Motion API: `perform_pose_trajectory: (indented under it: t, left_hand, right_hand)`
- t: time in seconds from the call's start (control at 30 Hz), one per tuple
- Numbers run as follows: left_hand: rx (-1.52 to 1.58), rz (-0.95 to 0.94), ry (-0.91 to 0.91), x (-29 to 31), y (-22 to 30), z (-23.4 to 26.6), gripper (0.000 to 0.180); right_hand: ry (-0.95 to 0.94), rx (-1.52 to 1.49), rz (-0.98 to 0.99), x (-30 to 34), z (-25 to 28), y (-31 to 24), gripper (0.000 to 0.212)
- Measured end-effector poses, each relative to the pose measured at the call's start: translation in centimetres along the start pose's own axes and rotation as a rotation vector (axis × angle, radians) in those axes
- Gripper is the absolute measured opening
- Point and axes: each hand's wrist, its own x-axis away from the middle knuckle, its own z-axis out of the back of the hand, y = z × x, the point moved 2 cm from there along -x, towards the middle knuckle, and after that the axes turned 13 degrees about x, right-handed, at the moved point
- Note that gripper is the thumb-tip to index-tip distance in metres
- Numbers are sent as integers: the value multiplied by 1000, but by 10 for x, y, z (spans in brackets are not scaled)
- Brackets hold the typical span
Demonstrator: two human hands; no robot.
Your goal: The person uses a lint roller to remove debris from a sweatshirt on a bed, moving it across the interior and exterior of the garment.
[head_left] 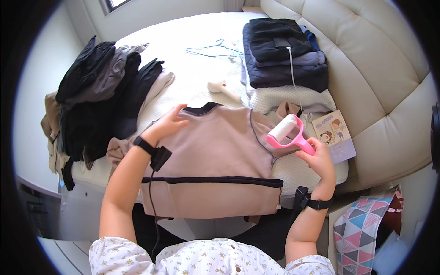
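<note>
A beige-pink sweatshirt with black trim lies spread over the near edge of the bed, its lower part hanging down. Over its upper left shoulder is my left hand, fingers apart and holding nothing; whether it touches the cloth I cannot tell. My right hand grips the pink handle of a lint roller. The roller's white cylinder is held up over the garment's right sleeve, tilted toward the upper left.
Dark clothes are heaped at the left, and a folded dark stack sits at the back right. Blue hangers and a white handheld device lie on the bed. A picture booklet rests beside the padded headboard. A triangle-patterned bag stands lower right.
</note>
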Motion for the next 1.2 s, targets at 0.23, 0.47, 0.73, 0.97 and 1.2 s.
perform_pose_trajectory:
  t: [0.23, 0.47, 0.73, 0.97, 1.2]
  left_hand:
    - [-117, 120, 300, 158, -43, 49, 31]
    - [-94, 108, 374, 236, -95, 18, 30]
    - [-108, -10, 347, 261, -108, 7, 23]
    - [-110, -148, 631, 261, -103, -7, 22]
    - [-416, -278, 515, 263, -79, 4, 23]
  right_hand:
    - [-127, -146, 108, 28, -18, -43, 28]
    - [-282, -116, 550, 47, -118, -168, 33]
    - [-397, 109, 524, 52, -178, -265, 30]
    - [-391, 146, 552, 44, -257, -286, 35]
    - [-492, 274, 512, 34, -282, -272, 40]
